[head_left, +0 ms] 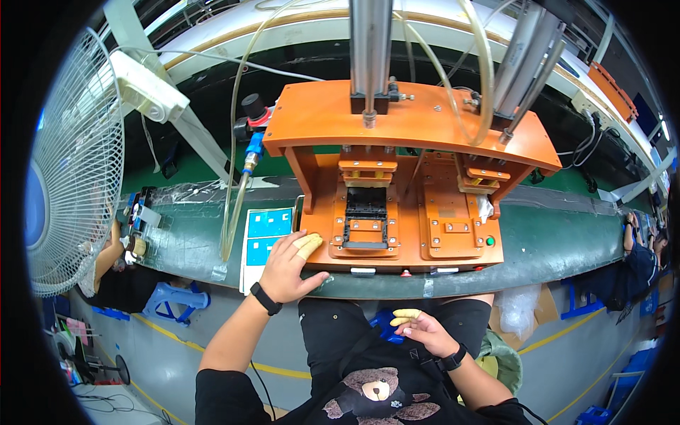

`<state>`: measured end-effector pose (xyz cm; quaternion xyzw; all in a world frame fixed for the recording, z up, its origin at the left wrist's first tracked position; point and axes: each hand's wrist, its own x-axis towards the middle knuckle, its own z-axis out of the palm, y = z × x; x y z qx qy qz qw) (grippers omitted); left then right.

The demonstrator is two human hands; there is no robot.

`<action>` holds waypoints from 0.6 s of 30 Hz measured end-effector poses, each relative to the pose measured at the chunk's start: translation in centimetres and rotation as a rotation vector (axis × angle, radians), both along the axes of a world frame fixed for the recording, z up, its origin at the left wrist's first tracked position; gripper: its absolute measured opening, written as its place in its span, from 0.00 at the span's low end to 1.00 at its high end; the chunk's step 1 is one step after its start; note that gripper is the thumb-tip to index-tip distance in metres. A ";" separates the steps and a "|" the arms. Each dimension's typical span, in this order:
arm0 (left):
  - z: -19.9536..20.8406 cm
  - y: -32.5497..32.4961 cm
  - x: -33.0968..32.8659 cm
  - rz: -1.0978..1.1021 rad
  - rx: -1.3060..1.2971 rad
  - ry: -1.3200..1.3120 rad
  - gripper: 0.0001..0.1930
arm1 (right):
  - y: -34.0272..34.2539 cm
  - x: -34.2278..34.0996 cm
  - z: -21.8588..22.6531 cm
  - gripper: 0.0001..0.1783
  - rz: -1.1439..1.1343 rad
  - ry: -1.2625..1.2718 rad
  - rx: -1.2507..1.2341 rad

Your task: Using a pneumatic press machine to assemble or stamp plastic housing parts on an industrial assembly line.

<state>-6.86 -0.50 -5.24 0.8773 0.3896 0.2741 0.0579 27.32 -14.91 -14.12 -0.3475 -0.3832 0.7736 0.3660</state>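
Observation:
An orange two-station pneumatic press (pixel 418 117) stands on the bench before me. My left hand (pixel 289 268) rests on the front left corner of its base, fingers stretched out and a yellow cover on one finger. Whatever lies under those fingertips is hidden. In the left station's fixture sits a black plastic frame-shaped part (pixel 366 205), below a raised orange press head (pixel 367 170). The right fixture (pixel 453 228) shows no black part. Over my lap, away from the press, my right hand (pixel 426 333) has loosely bent, parted fingers with yellow covers; I see nothing in it.
A sheet with blue panels (pixel 269 225) lies left of the press. A green button (pixel 490 241) is at its right front. Air hoses (pixel 237 177) run up on the left. A large fan (pixel 74 163) stands far left. People sit at both ends of the green bench (pixel 559 244).

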 end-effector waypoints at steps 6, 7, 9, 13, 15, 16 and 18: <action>0.6 -1.0 -0.2 0.034 -0.077 -0.008 0.30 | 2.2 -2.6 0.0 0.25 0.106 -0.050 0.052; 0.7 -1.4 -0.7 0.071 -0.133 -0.120 0.28 | 2.5 -3.4 0.0 0.25 0.115 -0.046 0.064; -1.9 -1.4 -2.7 0.311 -0.100 -0.291 0.25 | 3.0 -4.6 0.0 0.25 0.149 -0.090 0.123; -5.6 -1.0 -6.3 0.513 -0.178 -0.149 0.24 | 4.6 -8.6 0.8 0.25 0.254 -0.200 0.299; -6.3 -0.9 -5.8 0.509 -0.160 0.061 0.27 | 5.8 -11.0 1.2 0.27 0.308 -0.322 0.499; -5.9 -0.9 -5.1 0.523 -0.173 0.062 0.26 | 6.4 -12.4 1.2 0.29 0.347 -0.363 0.564; -6.1 -0.7 -5.3 0.537 -0.191 0.070 0.26 | 7.7 -15.5 1.7 0.32 0.359 -0.322 0.698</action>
